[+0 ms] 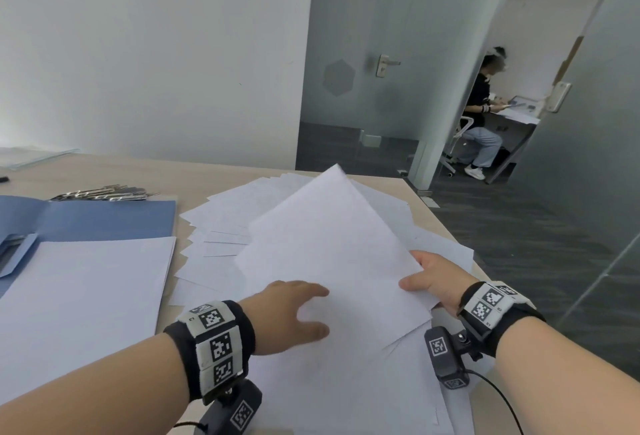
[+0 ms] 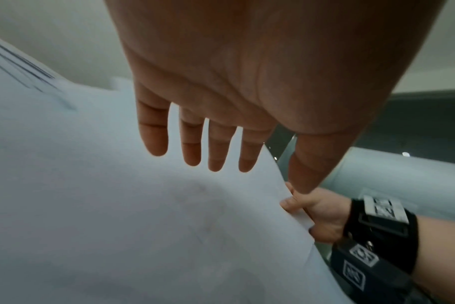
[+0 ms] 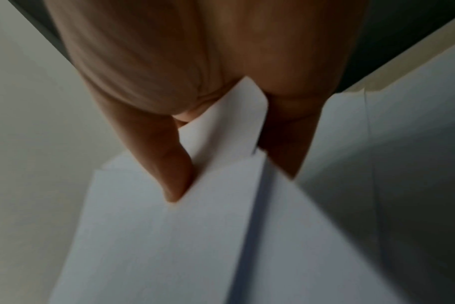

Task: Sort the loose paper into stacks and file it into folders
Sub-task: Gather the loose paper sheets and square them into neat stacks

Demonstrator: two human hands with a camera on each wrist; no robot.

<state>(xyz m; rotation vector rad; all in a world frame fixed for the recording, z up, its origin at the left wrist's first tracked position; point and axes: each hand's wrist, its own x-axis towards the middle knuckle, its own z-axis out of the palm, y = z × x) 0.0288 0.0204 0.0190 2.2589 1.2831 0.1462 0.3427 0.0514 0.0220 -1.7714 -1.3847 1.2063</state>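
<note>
1. The right hand (image 1: 431,282) is pinching a thin bundle of white paper sheets (image 1: 332,254) at its lower-right edge, thumb on top, fingers (image 3: 291,144) underneath; centre-right of the head view.
2. The left hand (image 1: 294,313) is reaching flat toward the bundle's near-left corner, fingers (image 2: 217,144) straight and spread, holding nothing; contact cannot be told.
3. The bundle's long axis is running from the hands up and away toward the frame's centre, tilted over the loose fanned white sheets (image 1: 221,223).
4. The tidy white paper stack (image 1: 83,299) is lying on the open blue card folder (image 1: 110,219), lower left, so the left hand is nearer it.
5. Probably a squaring step before transfer leftward.
</note>
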